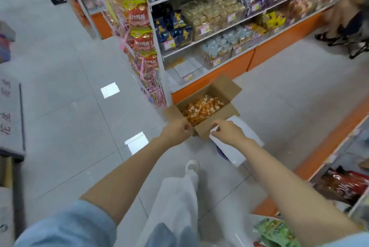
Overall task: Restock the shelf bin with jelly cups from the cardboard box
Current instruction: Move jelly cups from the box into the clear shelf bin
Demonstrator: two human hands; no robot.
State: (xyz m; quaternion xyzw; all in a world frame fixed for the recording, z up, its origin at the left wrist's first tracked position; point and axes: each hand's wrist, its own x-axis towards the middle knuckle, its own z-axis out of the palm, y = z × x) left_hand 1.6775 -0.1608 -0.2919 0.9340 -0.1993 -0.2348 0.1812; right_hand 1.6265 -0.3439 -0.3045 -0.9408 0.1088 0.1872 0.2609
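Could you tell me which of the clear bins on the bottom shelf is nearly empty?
The leftmost bin, just behind the box; its neighbours are packed full.

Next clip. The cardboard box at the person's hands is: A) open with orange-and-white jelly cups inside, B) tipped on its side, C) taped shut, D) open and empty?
A: the cardboard box has its flaps spread, and jelly cups are piled inside it.

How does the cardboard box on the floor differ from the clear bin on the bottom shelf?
The cardboard box is brown and opaque; the clear bin is see-through. The box sits on the floor, the bin on the lowest shelf. The box is heaped with orange jelly cups; the bin looks nearly empty.
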